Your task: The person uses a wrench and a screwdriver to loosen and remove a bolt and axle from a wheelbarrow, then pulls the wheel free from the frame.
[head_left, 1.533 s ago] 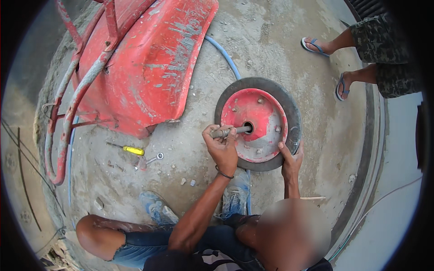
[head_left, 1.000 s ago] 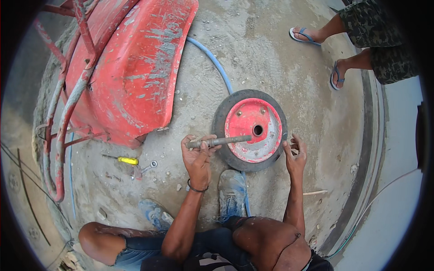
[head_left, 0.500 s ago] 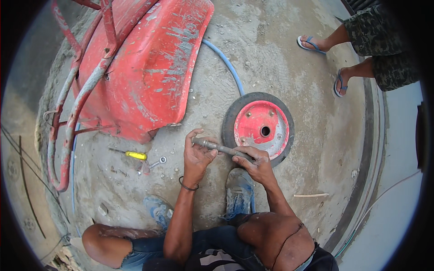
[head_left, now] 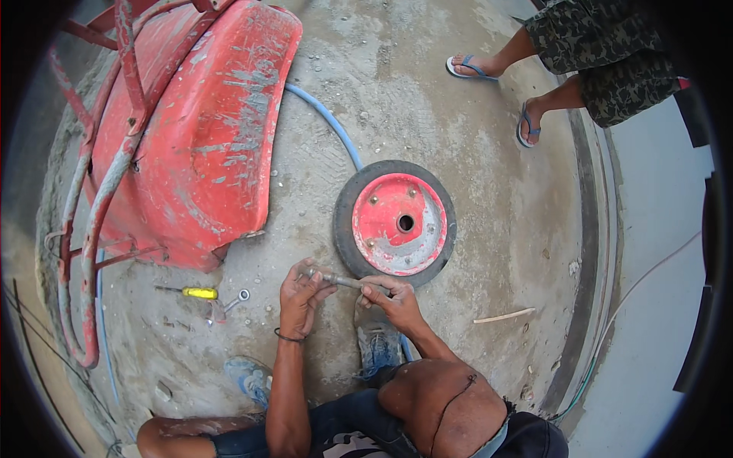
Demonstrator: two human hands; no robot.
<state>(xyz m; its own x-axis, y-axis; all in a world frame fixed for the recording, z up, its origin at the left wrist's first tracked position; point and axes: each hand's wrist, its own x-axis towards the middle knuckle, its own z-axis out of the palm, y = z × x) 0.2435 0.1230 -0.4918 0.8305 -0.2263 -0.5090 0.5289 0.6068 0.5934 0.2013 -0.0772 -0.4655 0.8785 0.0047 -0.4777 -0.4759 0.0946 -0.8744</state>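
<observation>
A grey metal axle rod point(head_left: 341, 280) lies crosswise between my hands, just in front of the wheel. My left hand point(head_left: 301, 296) closes its thumb and fingers around the rod's left end. My right hand point(head_left: 398, 304) pinches the other end, fingers covering its tip. Right beyond the rod, a wheel point(head_left: 384, 202) lies flat on the ground, with a black tyre, a worn red hub plate and a dark round hole at its centre.
An overturned red wheelbarrow point(head_left: 183, 153) fills the upper left. Near it lie a yellow-handled screwdriver point(head_left: 200, 292) and a wrench point(head_left: 238, 298). A blue hose point(head_left: 328, 118) runs under the wheel. A person in sandals point(head_left: 477, 69) stands upper right; a thin stick point(head_left: 504, 315) lies right.
The whole view has shifted, so the surroundings sit further left. My left fingers have curled more around the rod, and my right hand covers more of its right end.
</observation>
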